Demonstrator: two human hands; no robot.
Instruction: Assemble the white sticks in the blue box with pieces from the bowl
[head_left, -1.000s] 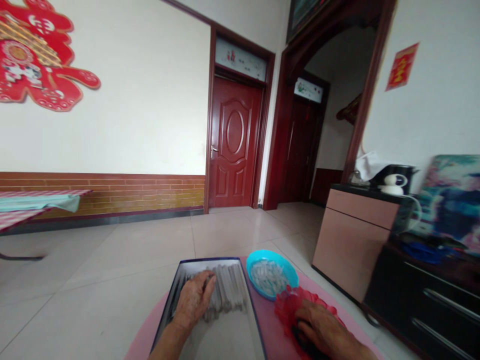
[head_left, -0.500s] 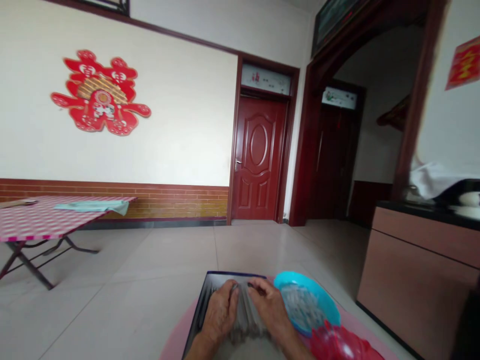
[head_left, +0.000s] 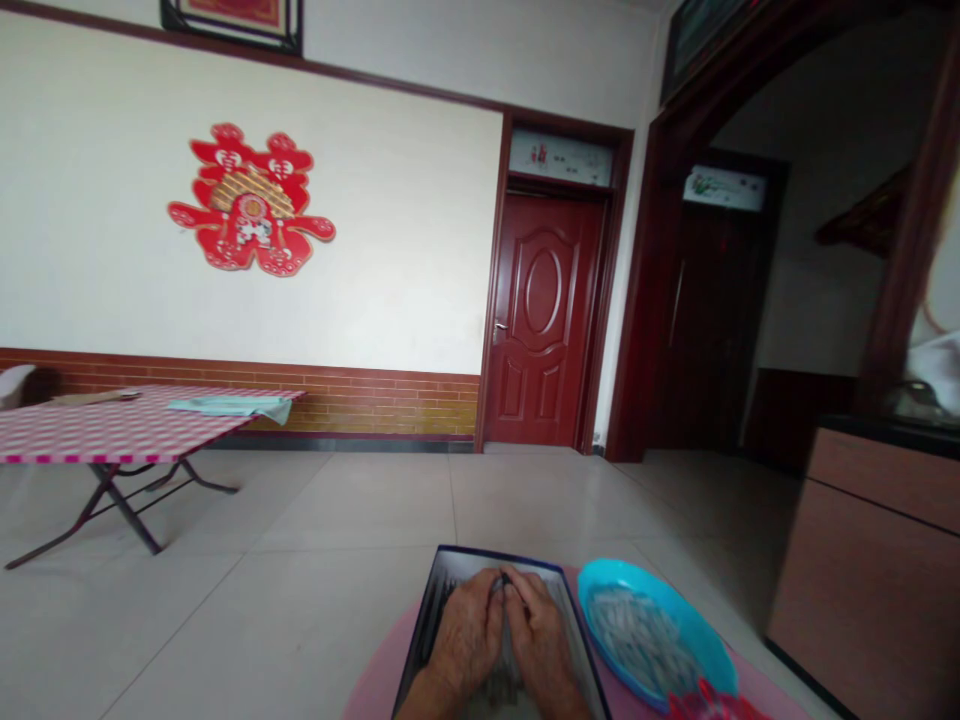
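Note:
At the bottom of the view, my left hand [head_left: 466, 636] and my right hand [head_left: 538, 637] rest side by side inside a dark-rimmed shallow box [head_left: 427, 632] that holds several thin grey sticks [head_left: 462, 587]. The fingertips of both hands meet and pinch a small thing I cannot make out. The box lies on a pink round table [head_left: 373, 682]. Just right of the box sits a blue bowl [head_left: 701, 644] filled with small pale pieces. A red dish [head_left: 712, 703] peeks in at the bottom edge beyond the bowl.
A folding table with a red checked cloth [head_left: 112, 430] stands at the left by the wall. A brown cabinet [head_left: 870, 560] is at the right. Tiled floor [head_left: 337, 530] stretches to a closed red door [head_left: 541, 320] and an archway.
My right hand came off the red dish and joined the left hand in the box. The view has swung left and up, hiding most of the red dish.

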